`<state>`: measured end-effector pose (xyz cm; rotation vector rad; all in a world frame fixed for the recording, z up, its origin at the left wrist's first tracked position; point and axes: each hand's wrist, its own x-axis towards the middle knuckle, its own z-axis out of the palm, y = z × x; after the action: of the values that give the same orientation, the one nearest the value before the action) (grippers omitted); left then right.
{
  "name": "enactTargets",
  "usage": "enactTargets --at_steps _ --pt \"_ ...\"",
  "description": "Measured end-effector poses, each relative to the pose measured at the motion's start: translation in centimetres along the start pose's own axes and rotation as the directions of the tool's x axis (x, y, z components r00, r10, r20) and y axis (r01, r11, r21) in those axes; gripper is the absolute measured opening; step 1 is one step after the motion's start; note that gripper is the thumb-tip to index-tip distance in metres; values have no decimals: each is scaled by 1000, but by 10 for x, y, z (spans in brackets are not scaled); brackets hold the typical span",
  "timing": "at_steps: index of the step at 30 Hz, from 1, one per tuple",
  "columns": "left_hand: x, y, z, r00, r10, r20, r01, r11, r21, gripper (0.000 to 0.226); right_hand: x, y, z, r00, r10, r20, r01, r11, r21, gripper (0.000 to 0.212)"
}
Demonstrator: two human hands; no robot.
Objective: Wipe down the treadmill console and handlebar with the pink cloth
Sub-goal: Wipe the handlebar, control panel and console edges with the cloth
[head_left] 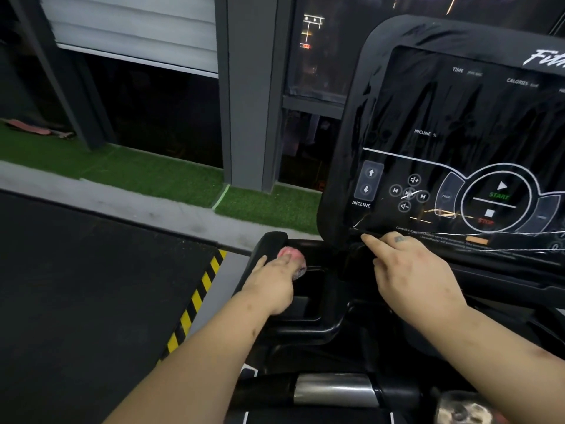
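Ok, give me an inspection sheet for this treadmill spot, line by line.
Surface: console screen dark and streaked; INCLINE, START and STOP markings readable.
Job's things: pink cloth bunched against the end of the left handlebar.
Clutter: blurred mottled object at bottom right, cannot identify.
Grips: left hand holds the pink cloth; right hand holds nothing, index finger at the console's lower left edge.
Cables: nothing seen.
Surroundings: black floor mat, yellow-black hazard stripe, green turf, grey pillar, window blind.
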<state>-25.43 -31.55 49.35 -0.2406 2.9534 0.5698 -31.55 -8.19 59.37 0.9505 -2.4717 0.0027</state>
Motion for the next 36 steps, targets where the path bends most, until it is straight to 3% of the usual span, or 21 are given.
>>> enactTargets --at_steps 7,12,19,30,36 --pt "-64 -19 21 996 80 -26 -79 997 20 73 1 1 -1 1000 -19 -22 19 1000 -3 47" --pt "-90 -22 22 994 48 -95 -61 988 -144 80 3 2 -3 1000 -20 8 20 1000 8 45" --pt "-131 -24 20 993 -49 -109 9 941 -338 68 4 -2 -9 996 22 88 -24 999 29 46" --pt "-100 59 14 988 146 -55 -155 937 -313 75 4 -3 -10 992 40 121 -44 998 33 45" --pt "-119 22 8 993 114 -36 -119 974 -192 75 6 -4 -14 987 50 156 -56 998 35 45"
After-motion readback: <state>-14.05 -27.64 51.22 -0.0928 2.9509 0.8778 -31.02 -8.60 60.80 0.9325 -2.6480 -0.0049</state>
